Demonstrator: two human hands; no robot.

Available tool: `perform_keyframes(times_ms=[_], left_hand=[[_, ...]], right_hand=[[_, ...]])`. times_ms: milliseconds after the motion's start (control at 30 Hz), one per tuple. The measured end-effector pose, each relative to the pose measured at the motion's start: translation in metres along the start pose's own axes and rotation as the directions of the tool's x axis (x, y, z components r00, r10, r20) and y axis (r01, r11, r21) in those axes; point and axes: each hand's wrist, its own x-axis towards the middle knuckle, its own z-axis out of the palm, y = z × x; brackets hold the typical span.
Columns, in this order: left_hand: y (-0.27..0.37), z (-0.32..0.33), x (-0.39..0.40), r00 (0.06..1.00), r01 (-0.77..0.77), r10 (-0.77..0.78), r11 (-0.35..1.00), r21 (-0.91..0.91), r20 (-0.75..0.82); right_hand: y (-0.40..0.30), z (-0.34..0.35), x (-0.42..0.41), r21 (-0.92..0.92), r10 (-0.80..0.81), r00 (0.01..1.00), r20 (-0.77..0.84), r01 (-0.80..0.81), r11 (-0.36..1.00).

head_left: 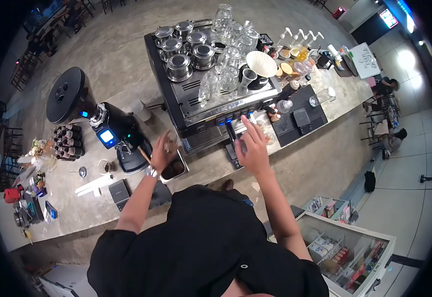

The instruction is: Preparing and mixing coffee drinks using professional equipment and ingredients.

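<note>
An espresso machine stands on the counter before me, its buttons lit blue. My right hand is raised at its front, index finger extended towards the button row and thumb apart; I see nothing held in it. Just left of that thumb, a black portafilter handle juts out from the machine. Beneath it lies a black scale, partly covered by the machine. My left hand hovers by a steel bin of dark contents. Something small and shiny shows at its fingers, too blurred to name.
Left stands a coffee grinder with a lit screen. Metal phin filters and clear glasses crowd the machine's top. A black ribbed mat and pump bottles are on the right. A glass-topped fridge stands behind me.
</note>
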Motion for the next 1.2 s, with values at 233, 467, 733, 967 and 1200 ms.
perform_keyframes(times_ms=[233,467,733,967,1200], left_hand=[[0.073,0.003,-0.088,0.975,0.200,-0.189,0.975,-0.092,0.114],[0.127,0.026,-0.119,0.970,0.235,-0.230,0.969,-0.069,0.080],[0.214,0.062,-0.137,0.929,0.362,-0.367,0.927,-0.095,-0.042],[0.257,0.127,-0.142,0.832,0.475,-0.554,0.749,-0.462,-0.042],[0.310,0.152,-0.118,0.830,0.439,-0.550,0.541,-0.718,0.093]], right_hand=[[0.006,0.035,-0.008,-0.013,0.023,0.999,-0.027,-0.023,1.000],[0.018,0.034,-0.016,0.067,-0.061,0.988,-0.140,0.071,0.995],[0.044,0.023,-0.021,0.089,-0.182,0.976,-0.116,0.193,0.977],[0.048,-0.042,-0.010,0.318,-0.214,0.975,-0.059,0.221,0.922],[0.072,-0.083,-0.154,0.610,-0.008,0.921,0.390,-0.252,0.751]])
